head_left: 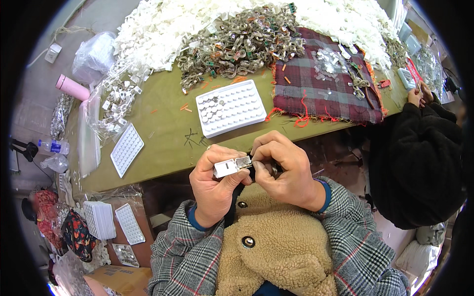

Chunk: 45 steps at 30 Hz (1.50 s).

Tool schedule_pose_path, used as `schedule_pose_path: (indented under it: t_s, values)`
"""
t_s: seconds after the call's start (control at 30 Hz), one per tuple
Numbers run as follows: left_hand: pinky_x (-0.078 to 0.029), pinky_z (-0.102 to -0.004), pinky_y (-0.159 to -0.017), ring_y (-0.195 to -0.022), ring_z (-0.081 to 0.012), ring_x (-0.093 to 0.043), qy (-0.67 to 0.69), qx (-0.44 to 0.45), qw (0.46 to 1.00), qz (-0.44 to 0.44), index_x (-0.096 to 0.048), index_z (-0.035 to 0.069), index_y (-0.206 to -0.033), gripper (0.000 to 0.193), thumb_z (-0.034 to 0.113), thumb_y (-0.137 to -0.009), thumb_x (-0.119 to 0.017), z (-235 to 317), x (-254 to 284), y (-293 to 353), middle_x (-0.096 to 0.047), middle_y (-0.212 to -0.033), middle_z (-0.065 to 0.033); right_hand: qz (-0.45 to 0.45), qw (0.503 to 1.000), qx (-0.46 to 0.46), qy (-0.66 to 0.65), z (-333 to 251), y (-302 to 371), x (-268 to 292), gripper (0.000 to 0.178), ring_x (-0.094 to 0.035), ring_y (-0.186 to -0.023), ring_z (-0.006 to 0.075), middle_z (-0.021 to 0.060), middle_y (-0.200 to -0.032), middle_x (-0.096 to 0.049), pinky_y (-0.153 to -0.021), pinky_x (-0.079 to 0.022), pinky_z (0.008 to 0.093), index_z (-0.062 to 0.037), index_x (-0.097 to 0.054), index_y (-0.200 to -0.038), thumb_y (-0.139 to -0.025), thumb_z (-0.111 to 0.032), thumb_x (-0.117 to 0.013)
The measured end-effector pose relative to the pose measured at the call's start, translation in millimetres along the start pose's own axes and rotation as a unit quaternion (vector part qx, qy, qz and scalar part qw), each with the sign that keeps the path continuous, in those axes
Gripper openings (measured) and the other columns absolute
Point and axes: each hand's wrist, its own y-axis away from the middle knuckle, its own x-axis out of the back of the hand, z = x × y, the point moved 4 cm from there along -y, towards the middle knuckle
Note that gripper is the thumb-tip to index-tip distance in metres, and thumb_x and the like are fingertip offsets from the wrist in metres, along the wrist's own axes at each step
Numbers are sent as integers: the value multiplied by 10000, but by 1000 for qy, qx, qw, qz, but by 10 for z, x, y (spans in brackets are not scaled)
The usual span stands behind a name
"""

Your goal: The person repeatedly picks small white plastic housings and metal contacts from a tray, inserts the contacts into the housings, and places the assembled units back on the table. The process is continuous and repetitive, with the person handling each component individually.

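Note:
Between the fingers and thumb of my left hand (214, 176) is a small white plastic casing (226, 168), held just off the table's near edge. A greyish, metallic-looking piece (243, 161) sits at the casing's right end. My right hand (286, 170) is closed, its fingertips pinched against that end; what lies between them is mostly hidden. Beyond both hands, on the table, stands a white tray (237, 126) with rows of round wells, several at its left filled with small discs. A similar white tray (127, 150) lies to the left.
Heaps of white plastic pieces (153, 34) and grey-brown parts (237, 42) cover the table's back. A plaid cloth (316, 84) lies right, a pink bottle (73, 88) left. Stacked trays (99, 220) stand lower left. Another person in black (419, 163) works at right.

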Motion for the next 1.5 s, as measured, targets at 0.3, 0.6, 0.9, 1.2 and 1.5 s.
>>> schedule_pose_path:
  t_s: [0.3, 0.6, 0.9, 1.2, 1.5]
  values:
    - [-600, -296, -679, -764, -188, -686, 266, 160, 950, -28, -571, -51, -1159, 255, 133, -983, -585, -183, 53, -1, -660, -1071, -193, -65, 939, -223, -255, 230, 4, -93, 69, -609, -807, 101, 98, -987, -608, -680, -498, 214, 64, -605, -911, -851, 43, -632]
    - [-627, -330, -745, -825, -187, -705, 160, 218, 961, 52, -618, -56, -1148, 218, 78, -981, -579, -287, 182, 38, -692, -978, -133, -61, 997, 20, 36, 3, -257, -136, 183, -594, -679, 235, 114, -791, -564, -618, -494, 334, 1, -551, -854, -748, 43, -694]
    - [-603, -299, -698, -753, -183, -687, 236, 221, 945, 57, -572, -55, -1192, 259, 115, -997, -551, -62, 598, -157, -681, -971, -174, -33, 990, 6, 134, 303, -857, -121, 127, -660, -740, 201, 126, -855, -665, -667, -512, 293, 34, -696, -940, -815, 34, -672]
    - [-581, -289, -665, -728, -162, -657, 288, 220, 928, 84, -555, -63, -1224, 309, 154, -1004, -547, -80, 839, -258, -682, -966, -177, -72, 950, 86, 290, 550, -1094, -415, 171, -634, -776, 287, 126, -887, -607, -673, -517, 347, 1, -692, -992, -825, 29, -665]
    - [-579, -294, -671, -732, -156, -650, 292, 241, 921, 90, -553, -59, -1214, 310, 166, -1001, -556, -143, 875, -296, -675, -965, -174, -76, 977, 59, 192, 471, -1207, -357, 187, -639, -737, 271, 130, -928, -634, -651, -524, 334, 6, -678, -974, -795, 56, -659]
